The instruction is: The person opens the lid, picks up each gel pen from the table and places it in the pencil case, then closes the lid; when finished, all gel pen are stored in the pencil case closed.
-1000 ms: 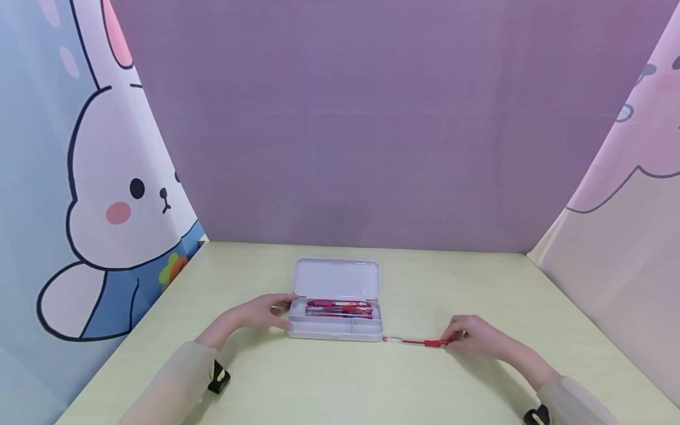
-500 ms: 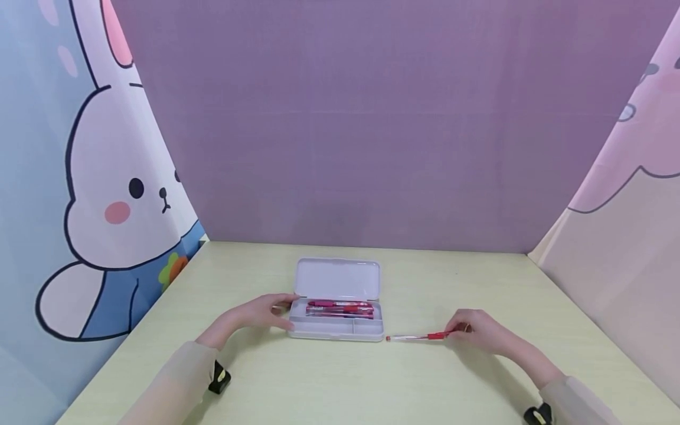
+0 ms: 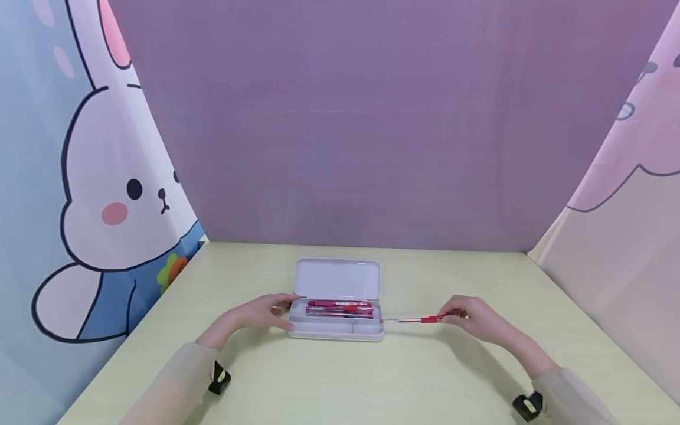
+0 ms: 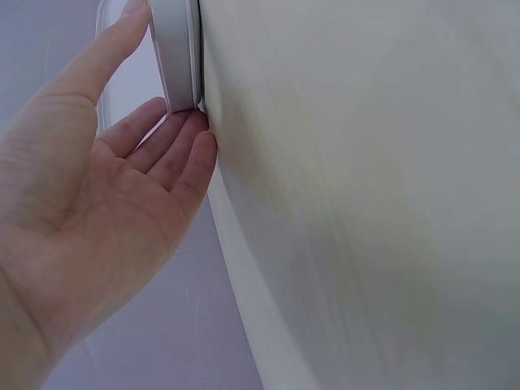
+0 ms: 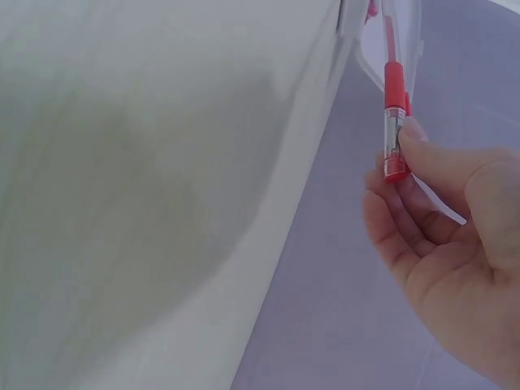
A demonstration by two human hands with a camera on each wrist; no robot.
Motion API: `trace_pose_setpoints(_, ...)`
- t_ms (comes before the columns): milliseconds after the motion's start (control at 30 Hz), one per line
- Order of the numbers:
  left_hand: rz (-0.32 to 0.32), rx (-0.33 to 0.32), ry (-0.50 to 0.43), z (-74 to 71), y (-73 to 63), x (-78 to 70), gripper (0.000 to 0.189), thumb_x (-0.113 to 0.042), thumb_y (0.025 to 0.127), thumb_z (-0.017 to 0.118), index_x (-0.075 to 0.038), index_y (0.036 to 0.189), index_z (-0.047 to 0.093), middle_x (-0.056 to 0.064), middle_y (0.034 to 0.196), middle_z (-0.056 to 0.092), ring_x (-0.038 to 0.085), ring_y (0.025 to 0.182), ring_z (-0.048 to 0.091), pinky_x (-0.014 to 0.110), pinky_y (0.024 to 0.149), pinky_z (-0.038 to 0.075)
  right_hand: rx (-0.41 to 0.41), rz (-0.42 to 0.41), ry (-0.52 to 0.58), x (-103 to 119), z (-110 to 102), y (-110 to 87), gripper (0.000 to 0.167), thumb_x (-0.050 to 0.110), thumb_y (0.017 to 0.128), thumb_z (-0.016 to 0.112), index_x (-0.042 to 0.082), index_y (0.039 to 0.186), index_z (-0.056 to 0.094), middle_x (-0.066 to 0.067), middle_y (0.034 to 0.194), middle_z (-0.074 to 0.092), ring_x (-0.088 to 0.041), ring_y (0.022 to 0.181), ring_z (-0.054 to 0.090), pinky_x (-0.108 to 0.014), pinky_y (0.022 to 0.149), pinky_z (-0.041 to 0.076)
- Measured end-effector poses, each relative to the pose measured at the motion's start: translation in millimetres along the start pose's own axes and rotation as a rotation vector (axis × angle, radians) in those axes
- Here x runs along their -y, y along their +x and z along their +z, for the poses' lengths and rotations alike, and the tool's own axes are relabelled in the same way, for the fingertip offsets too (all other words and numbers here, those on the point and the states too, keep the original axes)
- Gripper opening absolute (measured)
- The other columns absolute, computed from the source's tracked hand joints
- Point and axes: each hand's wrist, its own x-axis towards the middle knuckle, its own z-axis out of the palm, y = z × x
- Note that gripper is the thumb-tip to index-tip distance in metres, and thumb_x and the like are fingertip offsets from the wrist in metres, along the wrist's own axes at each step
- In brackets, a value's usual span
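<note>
An open white pencil case [image 3: 321, 328] lies on the table, its lid [image 3: 337, 279] tipped back. Several red pens [image 3: 340, 309] lie in its rear compartment; the front compartments hold nothing visible. My left hand [image 3: 264, 311] grips the case's left end, thumb at the front corner and fingers toward the back, as the left wrist view [image 4: 106, 179] shows. My right hand [image 3: 475, 319] pinches a clear-and-red gel pen [image 3: 429, 319] by one end between thumb and fingers. That pen is raised off the table, nearly level, its far tip at the case's right edge. In the right wrist view the pen [image 5: 394, 85] points toward the case.
The pale wooden table [image 3: 340, 383] spreads around the case. A purple backdrop [image 3: 361, 130] stands behind it, with printed cloths [image 3: 122, 236] at the sides. Each forearm wears a small black device [image 3: 219, 378] near the sleeve cuff.
My right hand has lifted the gel pen off the table and moved it up and slightly left, bringing its tip to the case's right edge. My left hand and the case have stayed put.
</note>
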Motion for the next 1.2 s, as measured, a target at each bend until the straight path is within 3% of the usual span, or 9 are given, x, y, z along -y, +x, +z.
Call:
trace_pose_setpoints(567,0.005,-0.005,-0.009,-0.3,-2.6,-1.9,0.075,-0.032,0.079,0.075,-0.007,0.142,0.04,0.021,0.142,0.041,0.038,0.129,0.042,0.052,0.108,0.036,-0.006,0.064,0.028,21,12,35.3,0.009,0.009,0.083,0.07,0.013,0.091,0.071,0.007,0.079,0.064,0.001,0.068,0.051,-0.018,0.06,0.049)
trace_pose_setpoints(1200,0.047,0.007,-0.005,-0.9,-1.8,-0.6,0.076,-0.031,0.079,0.075,-0.004,0.141,0.04,0.023,0.141,0.042,0.039,0.127,0.043,0.053,0.107,0.036,-0.015,0.032,0.063,43,38,75.2,0.009,0.008,0.084,0.069,0.008,0.092,0.07,0.004,0.08,0.065,-0.003,0.069,0.052,-0.019,0.061,0.05)
